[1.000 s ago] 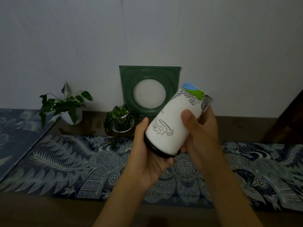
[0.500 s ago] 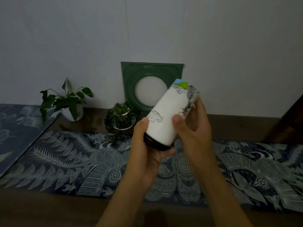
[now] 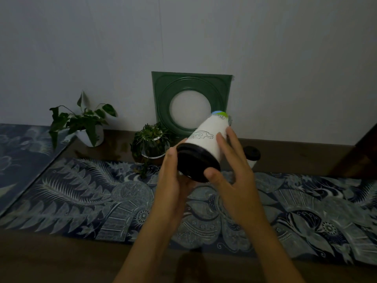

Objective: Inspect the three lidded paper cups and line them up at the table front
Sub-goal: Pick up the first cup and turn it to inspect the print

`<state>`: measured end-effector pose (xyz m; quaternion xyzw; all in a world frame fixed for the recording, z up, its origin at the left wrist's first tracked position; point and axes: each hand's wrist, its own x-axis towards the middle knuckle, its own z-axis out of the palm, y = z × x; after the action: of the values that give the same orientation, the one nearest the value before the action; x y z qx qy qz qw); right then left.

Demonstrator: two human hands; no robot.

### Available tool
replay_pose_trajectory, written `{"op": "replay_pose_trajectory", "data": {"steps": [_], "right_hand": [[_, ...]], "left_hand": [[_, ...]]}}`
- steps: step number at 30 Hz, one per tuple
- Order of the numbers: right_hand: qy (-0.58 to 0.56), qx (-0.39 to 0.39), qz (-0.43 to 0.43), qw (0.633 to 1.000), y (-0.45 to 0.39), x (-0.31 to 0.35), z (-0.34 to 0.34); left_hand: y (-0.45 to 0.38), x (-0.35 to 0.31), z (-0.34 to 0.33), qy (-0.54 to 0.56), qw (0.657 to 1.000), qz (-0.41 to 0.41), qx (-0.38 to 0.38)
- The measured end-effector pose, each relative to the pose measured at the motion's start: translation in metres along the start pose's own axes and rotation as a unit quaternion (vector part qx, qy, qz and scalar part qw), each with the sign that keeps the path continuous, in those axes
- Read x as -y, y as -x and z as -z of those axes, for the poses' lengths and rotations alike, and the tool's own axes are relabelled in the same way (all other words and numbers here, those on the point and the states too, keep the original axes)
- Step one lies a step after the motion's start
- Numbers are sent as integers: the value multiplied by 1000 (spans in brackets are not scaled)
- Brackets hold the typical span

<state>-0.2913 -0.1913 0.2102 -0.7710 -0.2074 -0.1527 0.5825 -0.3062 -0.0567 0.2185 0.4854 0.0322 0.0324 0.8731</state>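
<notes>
A white paper cup (image 3: 210,137) with a black lid (image 3: 196,165) and line drawings is held in the air above the table, tipped so the lid faces me. My left hand (image 3: 173,180) cradles the lid edge from the left and below. My right hand (image 3: 232,168) grips the cup's side and lid rim from the right, fingers spread. A second lidded cup (image 3: 252,155) stands upright on the table behind my right hand, partly hidden. No third cup is visible.
A patterned blue runner (image 3: 102,201) covers the wooden table (image 3: 61,260). At the back stand a leafy plant in a white pot (image 3: 87,127), a smaller plant in a pot (image 3: 152,144), and a green square frame (image 3: 191,103) leaning on the wall.
The cup has tilted further so its black lid now faces me, and it sits lower. My right hand shifted down toward the lid rim. A second cup came into sight behind it.
</notes>
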Motion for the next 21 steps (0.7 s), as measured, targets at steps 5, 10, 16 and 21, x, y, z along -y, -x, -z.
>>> {"op": "replay_pose_trajectory", "data": {"steps": [5, 10, 16, 21], "right_hand": [[-97, -23, -101, 990, 2, -17, -1], [-132, -14, -153, 979, 14, -38, -16], [-191, 18, -281, 940, 53, -80, -49], [-205, 23, -380, 902, 86, -103, -70]], "left_hand": [[-6, 8, 20, -58, 997, -25, 36], [0, 29, 47, -118, 993, -12, -1], [18, 61, 94, -157, 982, 73, -71], [32, 100, 127, -182, 964, 126, -145]]}}
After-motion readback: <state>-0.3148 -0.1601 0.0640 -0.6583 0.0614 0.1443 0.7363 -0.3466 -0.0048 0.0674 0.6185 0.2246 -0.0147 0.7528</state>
